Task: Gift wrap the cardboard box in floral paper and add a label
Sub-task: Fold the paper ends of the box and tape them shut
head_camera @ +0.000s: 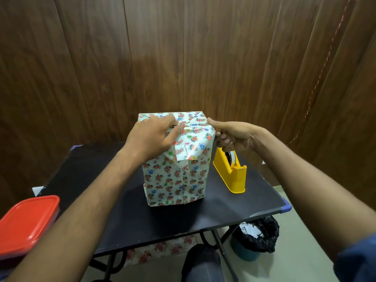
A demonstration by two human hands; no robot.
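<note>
Wood panelling (81, 58) fills the background behind a black table (114, 216) where we are working. Standing upright near the table's middle is the box (175, 180), covered in floral paper (191, 139). Our left hand (150, 137) lies on the box's top, fingers spread and fairly straight, pressing the folded paper down near the centre seam. Our right hand (234, 135) is at the top right edge of the box, thumb on top and fingers curled below, pinching the paper there. A loose triangular flap (187, 153) of paper hangs down over the near face. Just right of the box stands a yellow tape dispenser (232, 171), partly behind our right hand. A red-lidded container (26, 222) sits at the near left. Below the table's right side is a bin (254, 239) lined with a black bag.
</note>
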